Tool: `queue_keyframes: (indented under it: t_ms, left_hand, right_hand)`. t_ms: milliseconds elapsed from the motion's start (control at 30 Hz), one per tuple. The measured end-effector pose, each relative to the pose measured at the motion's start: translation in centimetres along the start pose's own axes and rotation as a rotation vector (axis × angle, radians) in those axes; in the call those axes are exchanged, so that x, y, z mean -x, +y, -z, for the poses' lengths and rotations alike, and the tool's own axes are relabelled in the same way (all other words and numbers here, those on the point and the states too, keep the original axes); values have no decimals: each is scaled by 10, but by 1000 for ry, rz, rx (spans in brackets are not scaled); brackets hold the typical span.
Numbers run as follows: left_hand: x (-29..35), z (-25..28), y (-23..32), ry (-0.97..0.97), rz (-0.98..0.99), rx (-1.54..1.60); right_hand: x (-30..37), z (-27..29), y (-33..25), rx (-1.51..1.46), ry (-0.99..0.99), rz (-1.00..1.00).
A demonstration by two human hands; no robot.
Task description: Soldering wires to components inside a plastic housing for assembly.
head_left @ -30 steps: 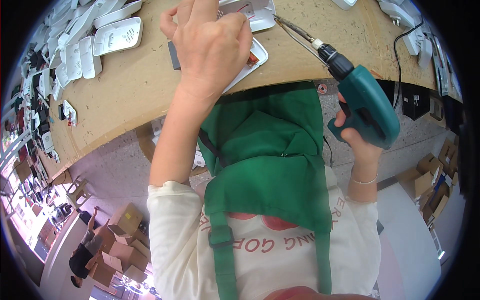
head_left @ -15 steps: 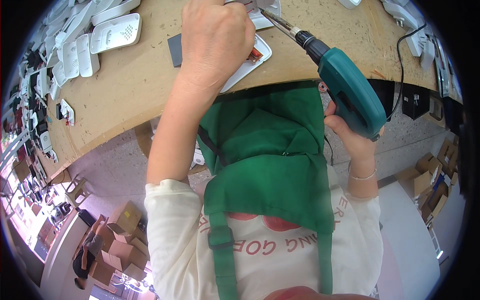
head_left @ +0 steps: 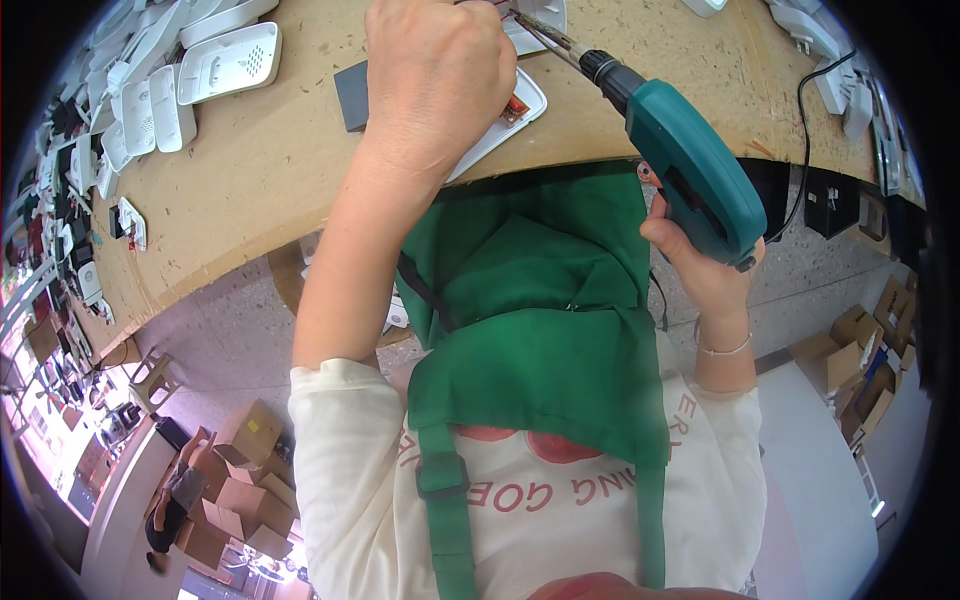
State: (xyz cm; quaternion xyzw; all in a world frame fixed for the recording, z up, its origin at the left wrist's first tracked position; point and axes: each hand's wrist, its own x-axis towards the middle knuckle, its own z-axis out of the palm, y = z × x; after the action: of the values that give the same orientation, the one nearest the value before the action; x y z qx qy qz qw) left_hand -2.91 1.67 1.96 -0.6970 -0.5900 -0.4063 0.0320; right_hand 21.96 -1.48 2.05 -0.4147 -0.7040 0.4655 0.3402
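Observation:
My right hand [head_left: 705,270] is wrapped round the handle of a teal soldering gun [head_left: 695,165]. Its thin metal tip reaches left toward the top edge of the view, over a white plastic housing [head_left: 551,14] with a thin red wire. My left hand [head_left: 435,75] is closed in a fist just left of that tip; its fingertips, and whatever they pinch, are hidden. Below it lies a second white housing piece [head_left: 536,108], partly covered by the hand, with a small reddish circuit board [head_left: 514,109] in it. A dark grey flat block [head_left: 352,96] sits beside my left wrist.
White plastic shells [head_left: 230,63] and other parts are heaped along the table's left side. A small part with wires [head_left: 130,222] lies near the left edge. White plug housings [head_left: 800,30] and a black cable [head_left: 800,130] are at right. Cardboard boxes [head_left: 250,490] and a person [head_left: 180,500] are behind.
The soldering gun and my right hand have shifted slightly left, bringing the tip closer to my left hand. My left hand has moved a little to the right.

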Motion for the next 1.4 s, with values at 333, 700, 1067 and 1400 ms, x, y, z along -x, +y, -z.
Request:
queue_keyframes:
  t_ms: [333,700,1067,1400]
  left_hand:
    - [1,-1,-1,1,-15,0]
    - [0,-1,0,12,-17,-3]
    - [0,-3,1,27,-20,-28]
    - [-1,-3,0,32,-43,-20]
  right_hand:
    - [-2,1,-2,-9,-5,4]
    - [-7,3,-11,156,-34,76]
    - [-4,7,-12,97,-51,-28]
    - [-2,7,-15,66,-21,-53]
